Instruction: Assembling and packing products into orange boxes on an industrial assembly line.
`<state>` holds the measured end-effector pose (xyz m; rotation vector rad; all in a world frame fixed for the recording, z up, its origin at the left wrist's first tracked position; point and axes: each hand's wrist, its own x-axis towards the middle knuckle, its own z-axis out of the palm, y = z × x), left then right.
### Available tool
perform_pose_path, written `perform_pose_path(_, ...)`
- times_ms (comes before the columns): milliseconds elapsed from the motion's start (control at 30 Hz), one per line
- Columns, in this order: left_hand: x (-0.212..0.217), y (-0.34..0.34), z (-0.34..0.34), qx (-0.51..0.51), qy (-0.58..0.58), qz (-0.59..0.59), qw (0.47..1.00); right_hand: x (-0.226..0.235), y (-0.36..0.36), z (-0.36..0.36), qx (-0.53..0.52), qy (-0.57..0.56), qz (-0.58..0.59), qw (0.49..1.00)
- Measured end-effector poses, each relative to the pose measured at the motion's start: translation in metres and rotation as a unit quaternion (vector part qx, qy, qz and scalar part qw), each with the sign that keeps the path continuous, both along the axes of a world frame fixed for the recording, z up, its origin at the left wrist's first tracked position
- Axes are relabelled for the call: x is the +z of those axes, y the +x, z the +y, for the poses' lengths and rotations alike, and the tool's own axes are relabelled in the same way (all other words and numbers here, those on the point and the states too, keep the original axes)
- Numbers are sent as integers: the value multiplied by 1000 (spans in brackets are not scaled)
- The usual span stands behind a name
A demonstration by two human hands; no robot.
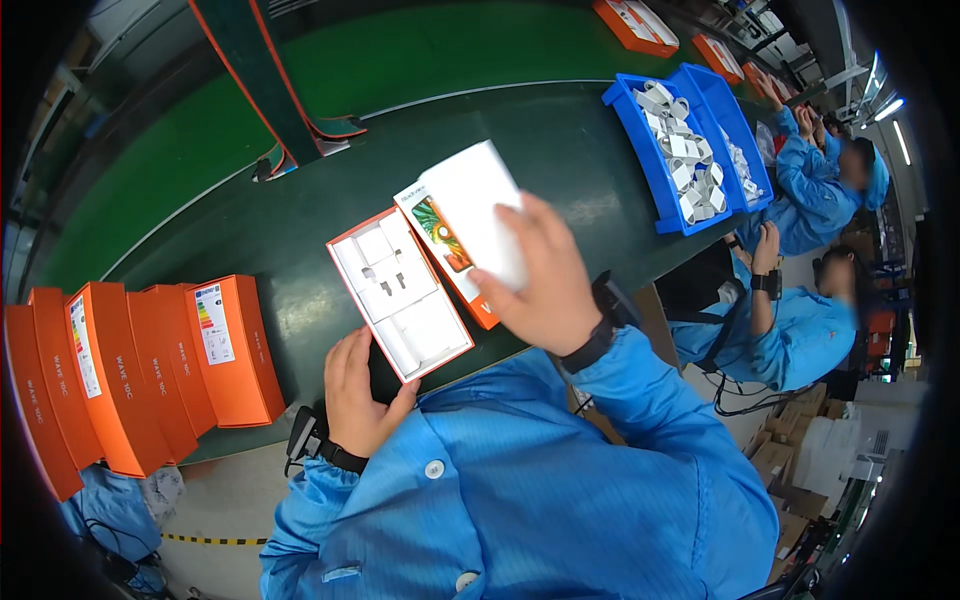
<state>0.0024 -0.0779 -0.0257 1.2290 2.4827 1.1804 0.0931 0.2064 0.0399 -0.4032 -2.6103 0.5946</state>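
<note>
- The right hand (545, 275) grasps a white flat packet (478, 210) over the dark green worktable (300, 215), fingers wrapped round its lower edge, thumb hidden behind it.
- The packet looks light and fairly stiff, like thin card or a sleeved leaflet; it would probably bend if squeezed mid-face, so the edges seem the safer place to pinch.
- Just under it lies an orange box lid (455, 262) with a colourful picture on a white face, partly covered by the packet.
- The left hand (360, 385) rests with loose, curled fingers on the near corner of an open orange box (400, 292); it steadies the box and does not clamp it.
- The box holds a white moulded tray with shaped recesses; it looks light, and its thin card walls would probably dent, so I would take it by the outer rim.
- To the left a row of closed orange boxes (150, 370) stands on edge, each with a white label bearing coloured bars.
- At the far right sit blue bins (690, 150) filled with small white parts.
- Further orange cartons (635, 25) lie at the table's far end.
- Co-workers in blue coats (810, 190) work beyond the bins.
</note>
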Motion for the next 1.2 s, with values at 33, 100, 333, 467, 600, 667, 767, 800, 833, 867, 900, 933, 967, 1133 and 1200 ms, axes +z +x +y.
perform_pose_path(33, -1, -1, 3, 0, 0, 2, 1000, -7, -4, -5, 12, 21, -32, 999)
perform_pose_path(100, -4, -2, 9, -13, 13, -6, 1000, -9, -4, -19, 11, 40, -58, 997)
perform_pose_path(333, 5, -4, 20, -16, 2, -11, 1000, -5, -10, -10, 7, 27, -101, 994)
perform_pose_path(467, 4, -3, 0, -31, -13, 17, 999, -4, -32, 35, -9, 47, -47, 998)
perform_pose_path(600, 3, 2, -36, 55, -45, 55, 996, 5, -107, 107, -36, 60, 27, 997)
perform_pose_path(667, 2, 3, -42, 87, -55, 69, 992, 12, -158, 142, -71, 75, 39, 994)
perform_pose_path(767, 0, 1, -37, 97, -59, 97, 989, 20, -234, 178, -110, 54, 18, 992)
perform_pose_path(800, -4, 3, -35, 107, -64, 115, 985, 19, -255, 188, -126, 37, -6, 991)
perform_pose_path(833, -3, 3, -35, 110, -58, 112, 986, 16, -272, 196, -146, 39, -15, 988)
perform_pose_path(867, -3, 2, -34, 116, -52, 110, 986, 11, -290, 202, -162, 41, -23, 986)
perform_pose_path(900, -6, 1, -36, 124, -52, 114, 984, 5, -305, 211, -154, 40, -18, 987)
perform_pose_path(933, -9, 1, -38, 118, -47, 101, 987, -3, -319, 220, -151, 47, -21, 987)
perform_pose_path(967, -11, 1, -40, 113, -42, 90, 989, -5, -330, 224, -147, 54, -23, 987)
perform_pose_path(1133, -11, 3, -40, 136, -50, 81, 986, -22, -358, 225, -146, 75, -136, 977)
perform_pose_path(1200, -8, 3, -39, 138, -25, 89, 986, -22, -361, 221, -160, 110, -115, 974)
